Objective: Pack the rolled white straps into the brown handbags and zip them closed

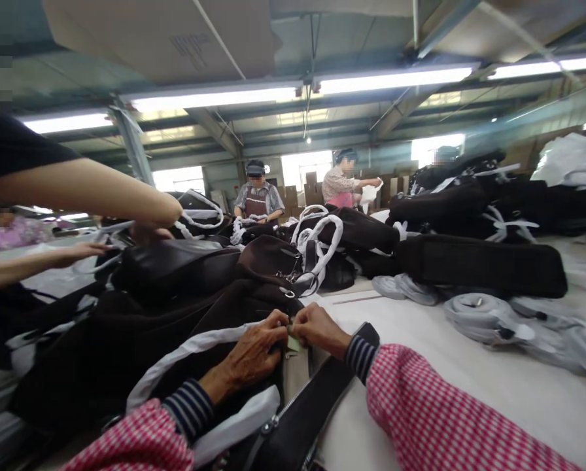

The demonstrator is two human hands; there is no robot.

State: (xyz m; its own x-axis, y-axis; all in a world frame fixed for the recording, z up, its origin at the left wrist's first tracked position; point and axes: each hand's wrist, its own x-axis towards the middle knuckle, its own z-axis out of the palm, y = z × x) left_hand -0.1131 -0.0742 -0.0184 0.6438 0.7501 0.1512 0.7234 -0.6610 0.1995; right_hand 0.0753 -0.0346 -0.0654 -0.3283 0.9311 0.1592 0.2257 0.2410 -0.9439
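Note:
A black bag (322,386) with a long silver zipper (293,402) lies unzipped in front of me, its pale lining (296,376) showing. My left hand (254,350) is closed, thumb and fingers pinching at the far end of the bag's opening. Right beside it, my right hand (317,329) is closed in a pinch too; its fingertips hide what is between them. Just under the fingertips a small light green tag (293,344) shows, close to both hands. A white-wrapped handle (189,353) of the bag arches past my left wrist.
More black bags (175,268) are heaped to the left and ahead, some with white-wrapped handles (329,242). Coiled straps in clear plastic (479,317) lie on the white tabletop (405,353) at right. A co-worker's arm (101,193) reaches in from the left; other people work beyond.

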